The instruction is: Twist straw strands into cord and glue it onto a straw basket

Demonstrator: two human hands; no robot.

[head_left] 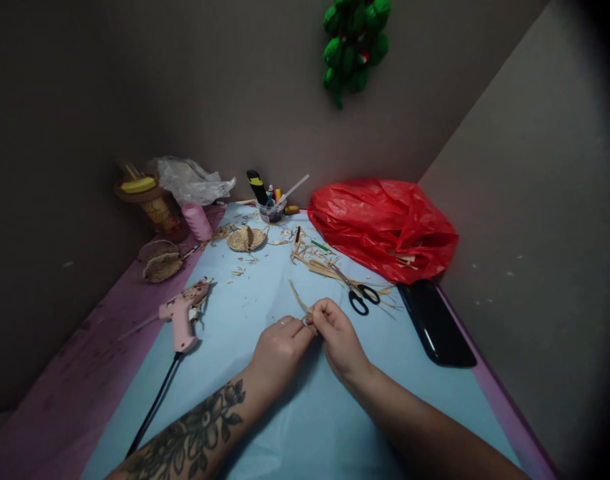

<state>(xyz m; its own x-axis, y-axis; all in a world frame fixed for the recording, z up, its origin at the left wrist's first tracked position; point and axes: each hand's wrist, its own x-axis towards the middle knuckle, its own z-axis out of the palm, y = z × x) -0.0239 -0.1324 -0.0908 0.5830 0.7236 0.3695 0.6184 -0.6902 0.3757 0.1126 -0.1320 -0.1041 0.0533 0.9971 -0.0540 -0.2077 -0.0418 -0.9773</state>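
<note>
My left hand (283, 345) and my right hand (337, 335) meet over the blue sheet, fingers closed in pinches. Between the fingertips is a strip of dried straw (299, 295), its free end pointing up and away to the left. Fingers hide the part where it is gripped. Just beyond my right hand lie black-handled scissors (359, 303) on a bundle of loose straw (326, 269). Farther off sits a small woven straw hat (246, 239). A pink glue gun (181, 316) lies on its side, left of my left hand.
A red plastic bag (379, 223) fills the back right, with a black phone-like slab (437, 323) in front. Back left stand a lidded cup (157, 207), a pink thread spool (197, 221) and a small woven basket (163, 265). A tub of pens (271, 211) is at the back.
</note>
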